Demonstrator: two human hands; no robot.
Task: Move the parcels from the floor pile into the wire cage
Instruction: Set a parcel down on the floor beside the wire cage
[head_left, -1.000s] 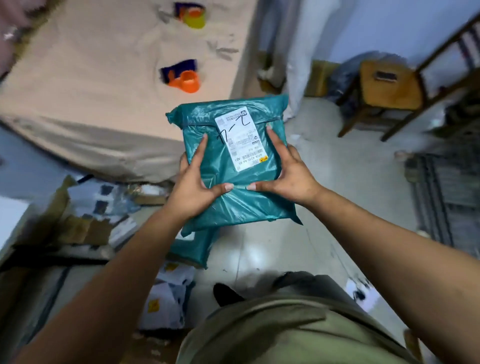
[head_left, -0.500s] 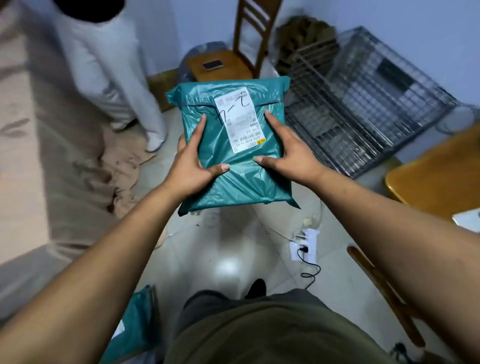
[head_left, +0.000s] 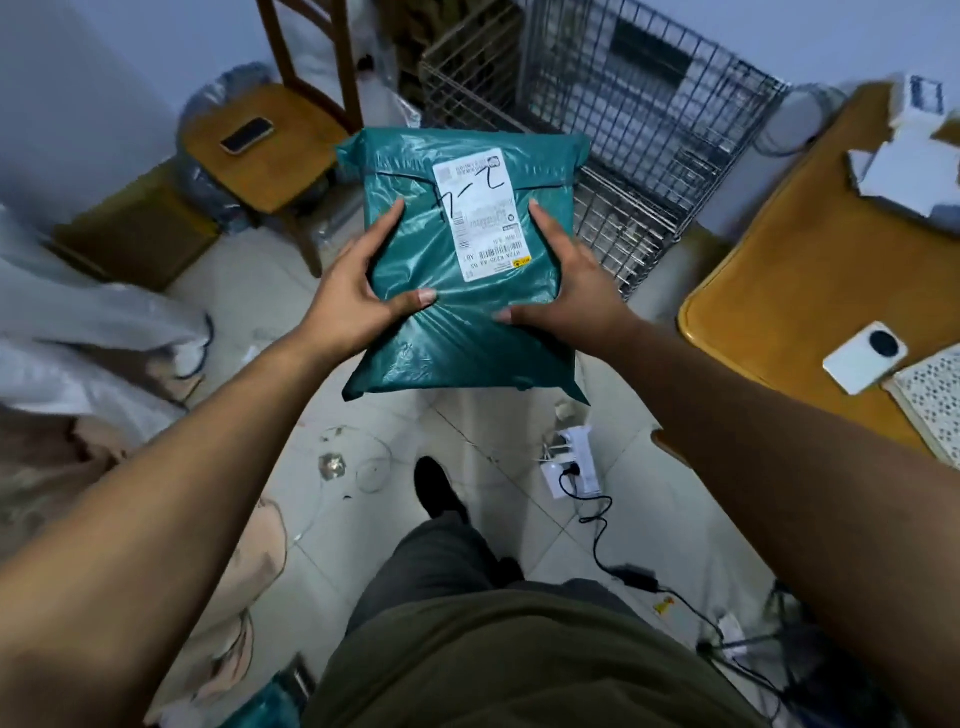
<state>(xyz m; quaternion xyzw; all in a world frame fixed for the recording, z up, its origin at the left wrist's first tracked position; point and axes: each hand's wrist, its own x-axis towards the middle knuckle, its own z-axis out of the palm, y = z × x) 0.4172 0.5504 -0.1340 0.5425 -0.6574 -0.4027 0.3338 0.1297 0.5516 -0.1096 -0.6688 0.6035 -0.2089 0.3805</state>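
Teal parcel (head_left: 457, 312) held in mid-air over the floor (head_left: 249, 291), just short of the wire cage (head_left: 623, 130). Left hand (head_left: 353, 301) and right hand (head_left: 571, 291) grip its sides, fingers (head_left: 384, 226) clamped, thumbs on top. Soft, slick bag, likely light; the two-sided hold suits it.

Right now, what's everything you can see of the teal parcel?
The teal parcel is a soft, glossy plastic mailer, wrinkled, top flap folded over. A white shipping label with barcode and black marker scrawl sits on its face. Held in the air, label up: left hand grips its left edge, right hand its right, thumbs on top. The wire cage stands just beyond.
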